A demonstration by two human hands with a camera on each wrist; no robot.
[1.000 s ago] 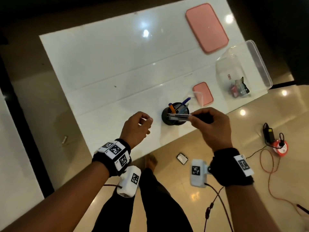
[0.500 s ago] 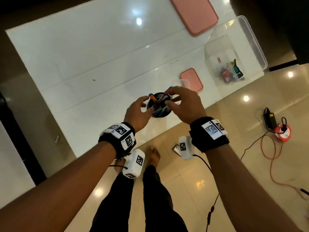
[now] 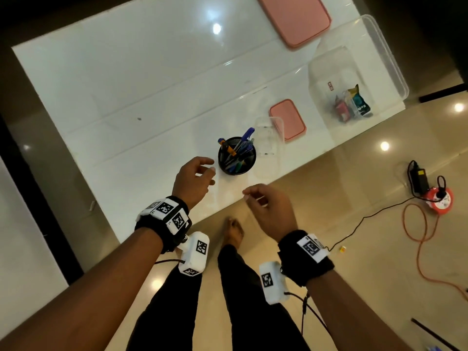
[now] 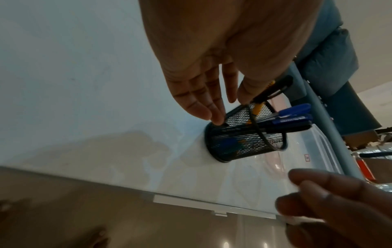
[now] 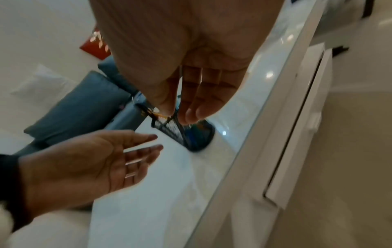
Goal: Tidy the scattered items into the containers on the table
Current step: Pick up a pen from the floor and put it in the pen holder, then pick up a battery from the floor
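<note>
Crowding pen holder (image 3: 237, 156), pens (image 3: 240, 148) (individually indistinguishable), mesh-veiled.

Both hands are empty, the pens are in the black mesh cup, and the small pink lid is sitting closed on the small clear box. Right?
Not quite. The small pink lid lies flat on the table beside the small clear box, which stands open; the head view shows it. The rest holds: left hand and right hand are empty, and the pens stand in the black mesh cup.
</note>
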